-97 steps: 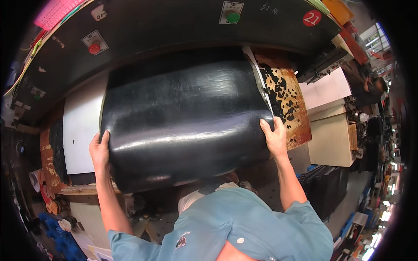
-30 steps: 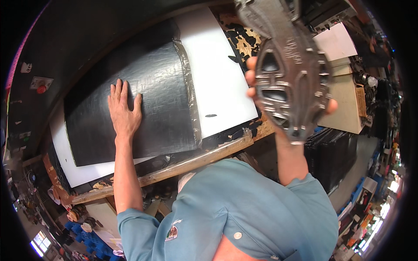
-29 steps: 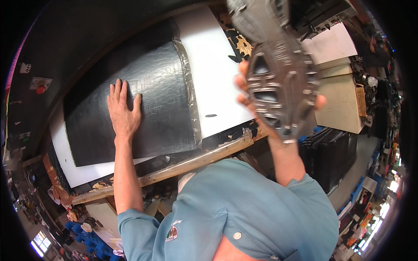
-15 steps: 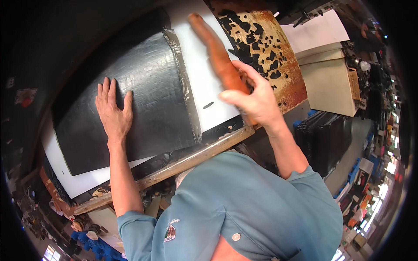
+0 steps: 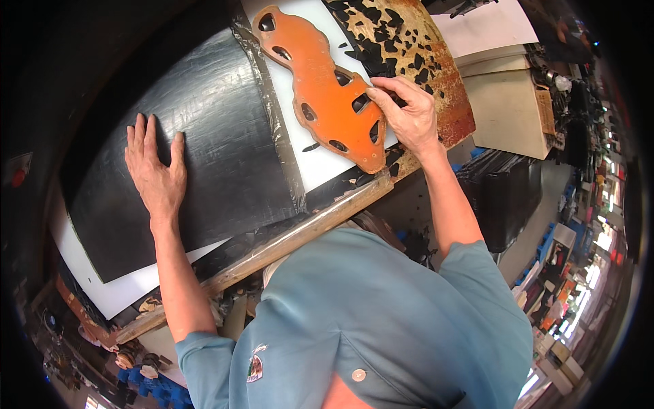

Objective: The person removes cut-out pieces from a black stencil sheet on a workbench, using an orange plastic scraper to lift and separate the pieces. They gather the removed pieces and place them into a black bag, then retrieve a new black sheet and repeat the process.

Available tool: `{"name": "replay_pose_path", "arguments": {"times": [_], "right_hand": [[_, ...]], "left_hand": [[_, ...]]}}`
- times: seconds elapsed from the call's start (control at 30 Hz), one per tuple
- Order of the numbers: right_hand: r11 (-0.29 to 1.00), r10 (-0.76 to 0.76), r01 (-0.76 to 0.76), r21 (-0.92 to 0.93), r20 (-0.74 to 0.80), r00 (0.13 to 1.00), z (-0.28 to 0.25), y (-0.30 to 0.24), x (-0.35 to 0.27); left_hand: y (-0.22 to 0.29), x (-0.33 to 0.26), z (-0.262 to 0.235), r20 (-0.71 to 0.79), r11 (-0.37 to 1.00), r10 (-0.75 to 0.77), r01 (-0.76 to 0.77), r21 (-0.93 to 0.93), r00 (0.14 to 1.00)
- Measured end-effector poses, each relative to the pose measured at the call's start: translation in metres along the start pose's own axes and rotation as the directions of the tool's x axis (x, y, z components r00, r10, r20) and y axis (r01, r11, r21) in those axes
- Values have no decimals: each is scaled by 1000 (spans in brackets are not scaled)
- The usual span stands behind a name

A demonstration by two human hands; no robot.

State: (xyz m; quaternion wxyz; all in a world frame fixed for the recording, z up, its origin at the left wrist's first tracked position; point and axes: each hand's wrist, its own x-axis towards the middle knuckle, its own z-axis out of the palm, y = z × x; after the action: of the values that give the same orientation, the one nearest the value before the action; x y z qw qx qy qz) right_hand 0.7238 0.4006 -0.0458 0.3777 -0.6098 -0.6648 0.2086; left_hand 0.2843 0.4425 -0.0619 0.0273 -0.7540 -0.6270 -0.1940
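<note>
The left hand [image 5: 158, 185] lies flat on a big black sheet [image 5: 221, 146], with its fingers loosely side by side and its thumb stuck out. The right hand [image 5: 410, 121] is at the right edge of a bumpy orange plate [image 5: 327, 95] with holes in it. Its thumb and first finger are bent close together there, but I cannot tell if they pinch the plate or just touch it. The plate is over a white board [image 5: 317, 172], right beside the sheet, and its top end seems to lap over the sheet's edge. Its low tip comes close to the wooden rim [image 5: 300, 234] of the bench. If the plate were bumped or pulled that way, it might tip off. If it slid left, it could rub or wrinkle the sheet. Little black scraps [image 5: 371, 58] lie near its other side, and one caught underneath could make it sit crooked. The sheet looks smooth, so it may slip if the left hand presses too lightly.
</note>
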Motion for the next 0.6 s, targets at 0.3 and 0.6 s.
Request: {"name": "replay_pose_path", "arguments": {"times": [0.3,0.6], "right_hand": [[981,-143,142,-134,6,990,10,-22,-15],[998,47,-43,-37,121,992,-1,-34,-1]], "left_hand": [[0,-1,1,13,1000,-15,15,4,1000],[1,1,0,12,1000,-11,11,-4,1000]]}}
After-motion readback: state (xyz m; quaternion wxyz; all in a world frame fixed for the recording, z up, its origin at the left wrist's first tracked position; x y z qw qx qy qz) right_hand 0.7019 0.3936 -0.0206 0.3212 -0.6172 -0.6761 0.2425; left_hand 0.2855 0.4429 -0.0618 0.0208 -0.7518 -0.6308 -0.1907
